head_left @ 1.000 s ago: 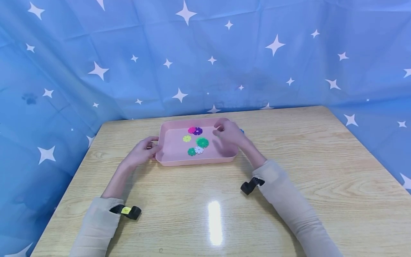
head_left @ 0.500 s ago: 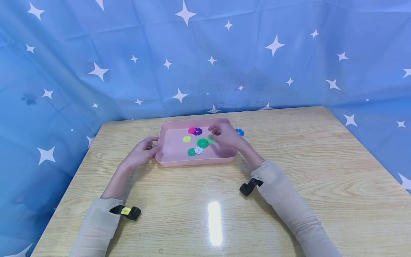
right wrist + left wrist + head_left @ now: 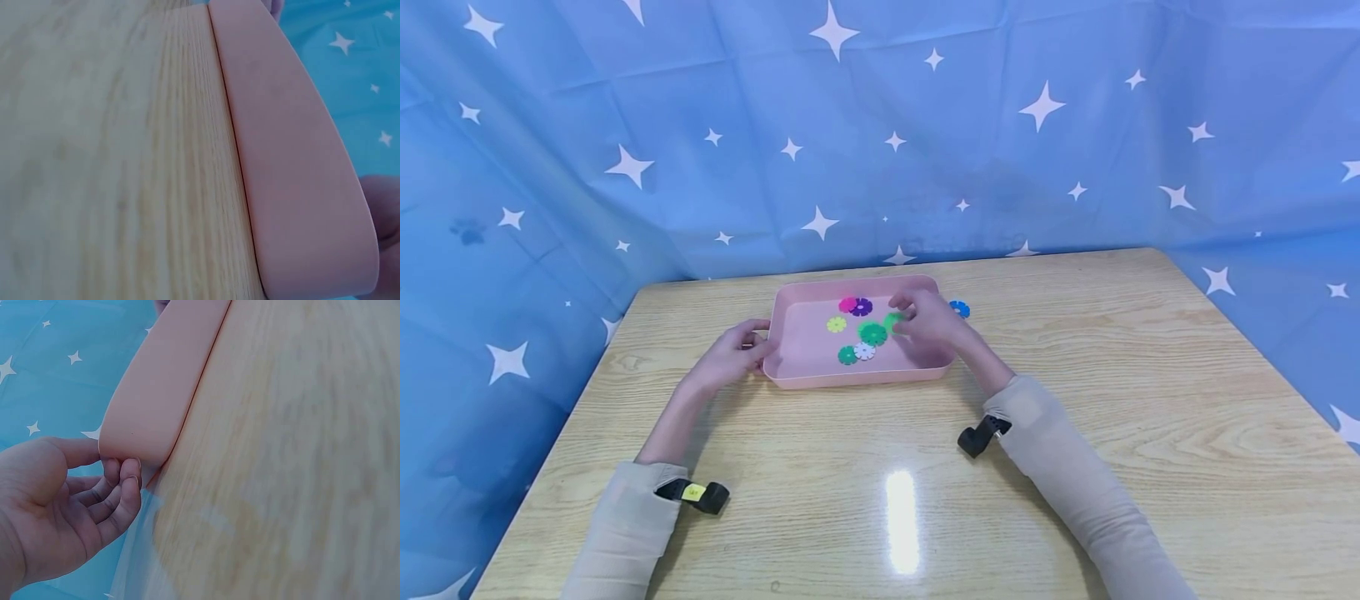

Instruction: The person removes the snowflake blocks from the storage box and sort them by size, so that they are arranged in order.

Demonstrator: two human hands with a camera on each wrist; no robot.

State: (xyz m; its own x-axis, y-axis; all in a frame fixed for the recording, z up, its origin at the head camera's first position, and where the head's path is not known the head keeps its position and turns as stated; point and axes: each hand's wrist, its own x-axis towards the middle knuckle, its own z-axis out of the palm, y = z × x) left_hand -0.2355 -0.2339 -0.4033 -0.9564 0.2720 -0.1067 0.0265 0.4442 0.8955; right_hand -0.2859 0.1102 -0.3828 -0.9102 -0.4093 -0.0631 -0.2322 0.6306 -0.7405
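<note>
A shallow pink tray (image 3: 808,382) lies near the table's back edge. My left hand (image 3: 730,357) grips its left end, thumb over the rim and fingers against the outer wall. In the left wrist view, that hand (image 3: 69,500) holds the tray's corner. Over the tray's right half, my right hand (image 3: 927,317) pinches a light green notched disc (image 3: 891,322), partly hidden by the fingers. On the tray floor lie several notched building discs: pink (image 3: 847,305), purple (image 3: 861,307), yellow (image 3: 837,324), dark green (image 3: 874,334), smaller green (image 3: 847,355) and white (image 3: 865,351).
Outside the tray, by its right end, a blue disc (image 3: 959,308) lies on the wooden table (image 3: 820,467). A blue star-patterned cloth (image 3: 880,125) hangs behind the table. The tray's wall (image 3: 294,156) hides most of the right hand in the right wrist view.
My right hand has moved slightly left and lower within the tray. The light green disc and the blue disc, hidden or nearly hidden earlier, now show. The left hand stays on the tray.
</note>
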